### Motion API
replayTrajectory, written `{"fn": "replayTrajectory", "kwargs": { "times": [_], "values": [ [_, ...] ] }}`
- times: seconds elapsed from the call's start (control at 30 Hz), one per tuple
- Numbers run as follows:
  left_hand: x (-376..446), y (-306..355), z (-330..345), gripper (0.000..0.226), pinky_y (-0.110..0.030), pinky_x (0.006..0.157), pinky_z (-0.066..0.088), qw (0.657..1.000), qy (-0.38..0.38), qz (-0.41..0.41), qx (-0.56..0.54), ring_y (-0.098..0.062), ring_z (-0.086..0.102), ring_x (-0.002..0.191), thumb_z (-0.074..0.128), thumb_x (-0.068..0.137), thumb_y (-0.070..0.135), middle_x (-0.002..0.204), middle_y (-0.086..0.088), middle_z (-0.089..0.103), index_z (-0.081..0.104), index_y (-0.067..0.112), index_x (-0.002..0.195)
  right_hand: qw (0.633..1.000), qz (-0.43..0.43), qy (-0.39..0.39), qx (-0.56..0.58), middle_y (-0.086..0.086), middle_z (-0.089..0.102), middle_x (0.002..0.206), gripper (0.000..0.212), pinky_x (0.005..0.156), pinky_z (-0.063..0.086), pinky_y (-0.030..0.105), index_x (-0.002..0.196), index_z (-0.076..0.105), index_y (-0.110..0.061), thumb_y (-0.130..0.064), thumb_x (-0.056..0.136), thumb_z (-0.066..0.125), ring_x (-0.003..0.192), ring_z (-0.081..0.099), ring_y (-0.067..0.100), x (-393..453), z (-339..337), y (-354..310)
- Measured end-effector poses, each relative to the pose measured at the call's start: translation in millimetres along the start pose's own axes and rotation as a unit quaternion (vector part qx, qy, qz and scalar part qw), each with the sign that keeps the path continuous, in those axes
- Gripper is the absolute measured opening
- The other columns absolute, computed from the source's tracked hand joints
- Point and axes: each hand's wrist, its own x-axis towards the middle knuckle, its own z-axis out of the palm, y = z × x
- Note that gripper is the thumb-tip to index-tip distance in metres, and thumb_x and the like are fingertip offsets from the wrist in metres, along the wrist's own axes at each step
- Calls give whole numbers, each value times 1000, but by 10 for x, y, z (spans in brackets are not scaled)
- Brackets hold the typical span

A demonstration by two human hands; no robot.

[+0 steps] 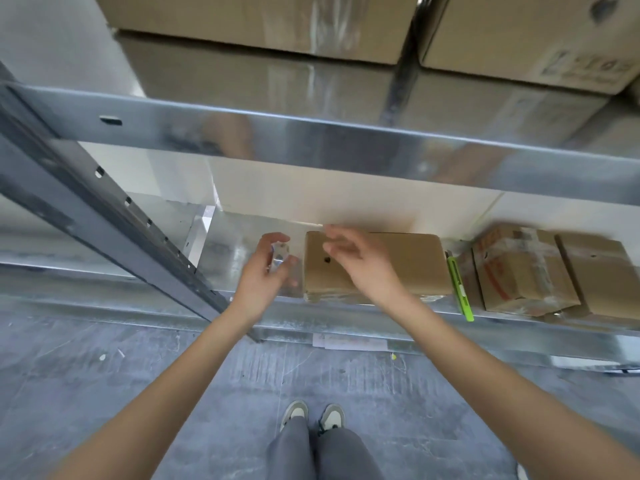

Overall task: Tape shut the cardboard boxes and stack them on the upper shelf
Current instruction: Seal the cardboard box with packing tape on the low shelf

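Note:
A plain cardboard box (398, 268) lies on the lower metal shelf (239, 244), straight ahead of me. My left hand (266, 275) grips a roll of clear tape (280, 258) just left of the box. My right hand (353, 258) hovers over the box's left part, fingers bent, and seems to pinch the free end of a thin clear tape strip near the box's far left corner. The strip itself is hard to see. Two large cardboard boxes (263, 26) (526, 32) sit on the upper shelf (311, 140).
A green utility knife (459, 289) lies on the lower shelf right of the box. Beyond it stand a heavily taped box (519, 271) and another brown box (602, 275). A grey slotted upright (104, 202) slants across the left. My shoes (313, 415) stand on the grey floor.

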Motion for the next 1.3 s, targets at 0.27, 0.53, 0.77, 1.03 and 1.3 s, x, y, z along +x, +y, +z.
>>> {"fn": "replayTrajectory", "kwargs": {
  "times": [0.27,0.53,0.77,1.03,1.3],
  "values": [
    [-326,175,14,24,-40,71,59,998,-45,33,-11,-41,65,79,61,96,18,101,-28,55,53,29,116,999,-50,-1,-20,-1,65,93,18,77,44,13,100,73,-10,-7,82,73,81,57,1,11,319,-308],
    [-434,311,60,28,-37,74,58,997,-37,15,-70,-42,66,80,61,94,8,97,-26,62,55,28,112,991,-100,34,-87,2,66,79,9,70,45,21,77,70,-11,-2,78,69,71,57,8,-24,304,-313],
    [-456,417,104,78,-9,73,46,979,-47,-85,-179,-3,72,78,57,98,16,86,9,75,3,20,154,989,-110,35,-97,2,67,81,9,71,46,21,77,69,-10,-1,78,69,72,59,9,-60,223,-306],
    [-399,479,157,31,-33,93,52,962,-91,-157,-204,-20,73,93,54,100,19,108,-2,75,56,2,126,991,-90,20,-94,6,68,81,7,65,41,8,79,70,-6,1,80,70,64,57,6,-17,22,-396],
    [-339,539,115,23,-27,91,51,964,-43,-137,-223,-13,72,94,58,89,2,94,-12,76,71,6,108,998,-60,9,-10,3,66,74,3,59,42,4,82,69,4,6,83,67,57,58,-6,-145,16,-496]
  ]
}}
